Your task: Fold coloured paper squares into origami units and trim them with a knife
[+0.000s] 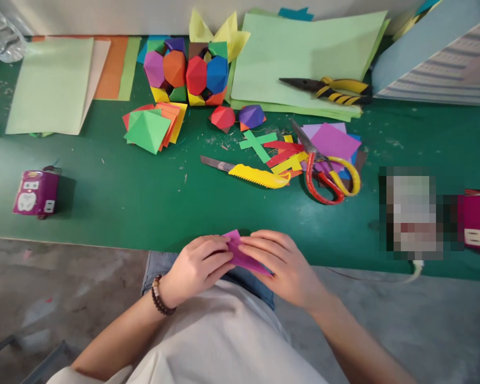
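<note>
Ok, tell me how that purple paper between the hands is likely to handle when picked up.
The purple paper is probably very light, being a small, thin-looking piece. It likely bends easily, since it appears folded between the fingers of the left hand and right hand. It seems unlikely to roll, with its straight edges and pointed corner.

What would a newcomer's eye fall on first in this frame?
Probably the multicoloured faceted paper shapes near the back of the green table. Then come the red-and-yellow-handled scissors and yellow cutter mid-table. At the near edge, the left hand and right hand hold purple paper.
</note>
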Available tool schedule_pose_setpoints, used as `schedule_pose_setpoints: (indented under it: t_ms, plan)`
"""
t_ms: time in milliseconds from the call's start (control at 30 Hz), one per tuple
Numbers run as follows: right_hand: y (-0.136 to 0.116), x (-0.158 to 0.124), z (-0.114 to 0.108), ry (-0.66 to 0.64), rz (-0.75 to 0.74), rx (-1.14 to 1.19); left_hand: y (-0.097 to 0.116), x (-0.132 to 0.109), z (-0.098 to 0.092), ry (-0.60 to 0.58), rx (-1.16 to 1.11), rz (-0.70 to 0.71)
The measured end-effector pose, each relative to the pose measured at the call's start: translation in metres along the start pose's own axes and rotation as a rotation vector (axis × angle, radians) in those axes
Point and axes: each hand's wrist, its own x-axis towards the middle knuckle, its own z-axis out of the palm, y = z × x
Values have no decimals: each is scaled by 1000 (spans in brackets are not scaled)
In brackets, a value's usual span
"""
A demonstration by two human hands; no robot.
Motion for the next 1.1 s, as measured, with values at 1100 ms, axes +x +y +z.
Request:
schedule_pose_setpoints:
  t_ms: [1100]
  plan:
    - [-11, 38, 17, -76, 214, -243, -7, -1, -30, -111, 183, -375]
